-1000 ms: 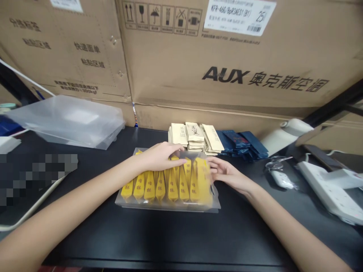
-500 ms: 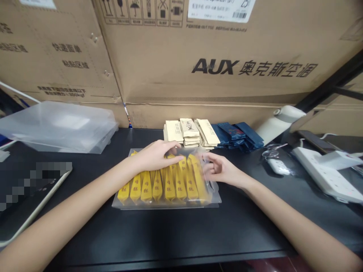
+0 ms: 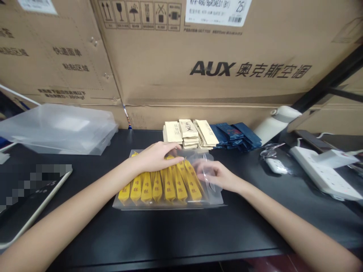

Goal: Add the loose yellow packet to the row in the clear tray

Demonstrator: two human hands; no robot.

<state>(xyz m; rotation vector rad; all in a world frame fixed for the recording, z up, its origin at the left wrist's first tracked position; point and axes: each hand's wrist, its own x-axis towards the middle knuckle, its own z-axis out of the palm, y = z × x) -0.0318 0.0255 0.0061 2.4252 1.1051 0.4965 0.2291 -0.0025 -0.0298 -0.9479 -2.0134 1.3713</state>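
Observation:
A clear plastic box [image 3: 161,207] lies on the black table, with several yellow packets [image 3: 146,187] standing in a row inside it. My left hand [image 3: 159,155] is laid over the back of the box, thumb on the packet side and fingers toward the rear edge, holding it. My right hand [image 3: 214,174] reaches into the box's right end, partly behind the clear plastic. Its curled fingers are apart and come close to the rightmost packet, which leans; whether they touch it I cannot tell.
Behind the box stand cream packets [image 3: 185,132] and dark blue packets [image 3: 236,136]. A pale bottle [image 3: 276,122], a white earphone case [image 3: 276,166] and a power strip [image 3: 326,173] are at the right. At the left are another clear plastic box [image 3: 65,128] and a tablet [image 3: 36,204].
The blurred yellow packet beside my right hand no longer shows apart from the row. My right hand has moved slightly lower and right. My left hand has hardly moved.

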